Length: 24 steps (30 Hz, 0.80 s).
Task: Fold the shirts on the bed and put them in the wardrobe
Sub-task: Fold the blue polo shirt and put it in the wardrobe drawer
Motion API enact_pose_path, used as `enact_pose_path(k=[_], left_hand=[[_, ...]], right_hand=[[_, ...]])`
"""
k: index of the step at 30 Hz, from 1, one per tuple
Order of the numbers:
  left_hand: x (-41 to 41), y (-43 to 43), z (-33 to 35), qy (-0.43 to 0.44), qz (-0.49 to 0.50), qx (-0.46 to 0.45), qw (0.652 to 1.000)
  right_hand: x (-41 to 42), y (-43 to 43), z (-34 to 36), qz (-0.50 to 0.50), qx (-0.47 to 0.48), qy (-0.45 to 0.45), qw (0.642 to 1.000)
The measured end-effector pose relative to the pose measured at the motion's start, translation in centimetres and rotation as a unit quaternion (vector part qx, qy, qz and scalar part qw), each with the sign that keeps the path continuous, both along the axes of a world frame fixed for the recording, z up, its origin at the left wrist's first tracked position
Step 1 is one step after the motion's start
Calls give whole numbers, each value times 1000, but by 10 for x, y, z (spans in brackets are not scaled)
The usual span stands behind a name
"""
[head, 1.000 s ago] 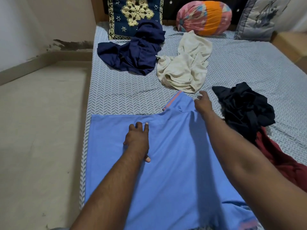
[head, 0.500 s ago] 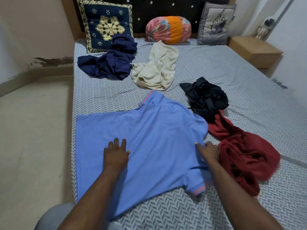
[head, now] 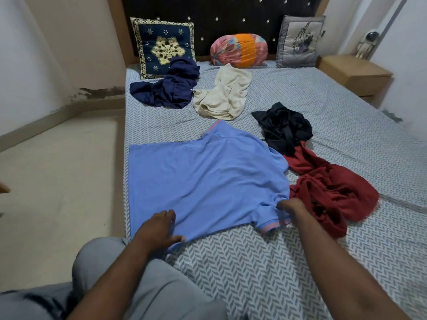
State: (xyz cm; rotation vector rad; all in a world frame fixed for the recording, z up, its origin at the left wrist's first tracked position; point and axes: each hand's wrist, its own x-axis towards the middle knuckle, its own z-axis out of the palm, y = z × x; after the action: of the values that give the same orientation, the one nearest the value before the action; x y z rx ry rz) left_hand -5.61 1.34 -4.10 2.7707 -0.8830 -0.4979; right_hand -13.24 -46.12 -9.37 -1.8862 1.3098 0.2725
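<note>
A light blue shirt (head: 205, 181) lies spread flat on the bed (head: 346, 139), its collar pointing away from me. My left hand (head: 159, 229) rests flat on its near hem edge, fingers spread. My right hand (head: 290, 207) grips the near sleeve, which has a pink-trimmed cuff. A crumpled red shirt (head: 330, 190) lies right of the blue one, touching my right hand's side. Farther back lie a black shirt (head: 284, 128), a cream shirt (head: 224, 95) and a navy shirt (head: 168, 88), all bunched up.
Three cushions lean on the dark headboard (head: 219, 17): a navy embroidered one (head: 159, 38), a pink-orange bolster (head: 239, 50) and a grey one (head: 299, 41). A wooden nightstand (head: 353, 73) stands right of the bed. Floor (head: 60, 172) runs along the left side. My grey-trousered knee (head: 104, 262) rests at the bed's edge.
The camera pulled back and up. My left hand slid down the blue shirt to its near hem. My right hand moved from the collar to the near sleeve and took hold of it.
</note>
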Motion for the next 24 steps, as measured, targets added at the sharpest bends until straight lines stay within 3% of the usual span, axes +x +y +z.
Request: enact_pose_path(k=[4, 6, 9, 11, 13, 16, 19, 21, 23, 24], left_hand=[[-16, 11, 13, 14, -34, 124, 992], [-19, 15, 14, 18, -22, 146, 989], [-24, 18, 17, -8, 4, 182, 983], [-27, 18, 16, -39, 13, 209, 977], [-27, 19, 16, -42, 17, 221, 974], [-25, 20, 16, -36, 8, 234, 972], [-25, 18, 19, -25, 7, 247, 969], [-26, 16, 21, -33, 15, 255, 966], [-28, 17, 23, -33, 26, 263, 964], [-28, 18, 23, -33, 30, 267, 963]], right_hand=[[-14, 31, 56, -11, -47, -74, 996], [-19, 25, 48, 24, -22, -121, 992], [-42, 41, 65, 50, 91, -152, 983], [-49, 44, 67, 65, 90, -149, 983], [-51, 37, 65, 29, 20, -146, 989], [-57, 38, 73, 39, -66, -53, 996], [-58, 52, 71, 102, -244, 72, 962], [-53, 73, 74, 157, -314, -19, 936], [-43, 95, 71, 267, -248, -122, 923], [-41, 104, 69, 336, -217, -123, 908]])
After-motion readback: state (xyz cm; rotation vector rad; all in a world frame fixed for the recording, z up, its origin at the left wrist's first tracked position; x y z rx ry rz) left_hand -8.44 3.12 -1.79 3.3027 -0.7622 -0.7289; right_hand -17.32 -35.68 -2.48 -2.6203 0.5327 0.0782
